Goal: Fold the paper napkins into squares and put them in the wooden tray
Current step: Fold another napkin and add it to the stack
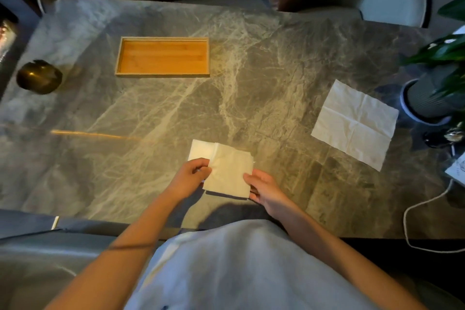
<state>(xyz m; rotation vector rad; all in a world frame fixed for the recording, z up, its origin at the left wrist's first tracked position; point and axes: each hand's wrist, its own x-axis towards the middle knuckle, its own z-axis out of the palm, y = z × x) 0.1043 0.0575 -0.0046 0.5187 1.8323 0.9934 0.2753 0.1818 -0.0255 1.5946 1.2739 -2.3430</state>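
A person sits at a grey marble worktop (251,63), both bare forearms reaching forward over a pale garment. Between the hands is a partly folded napkin (227,168), near the front edge of the worktop and roughly in the middle. Its upper layer lies skewed over the lower one, so a strip of the lower layer shows at the far left corner. The near edge is raised off the stone, with a dark shadow under it.

The left hand (190,177) has its fingers (201,165) curled and clamped on the napkin's left edge. The right hand (265,190) pinches the near right corner, thumb on top and the other fingers tucked beneath the paper.

1 more napkin, the open napkin (354,123), lies flat and unfolded well to the right, turned at an angle, its 2 crease lines crossing in the middle. It is just beside a ribbed grey plant pot (425,100) with green leaves.

The wooden tray (162,75) sits at the far left of centre, well apart from both napkins, and holds nothing. Further left stands a round brass bowl (39,77). A white cable (412,211) loops off the right front corner of the worktop
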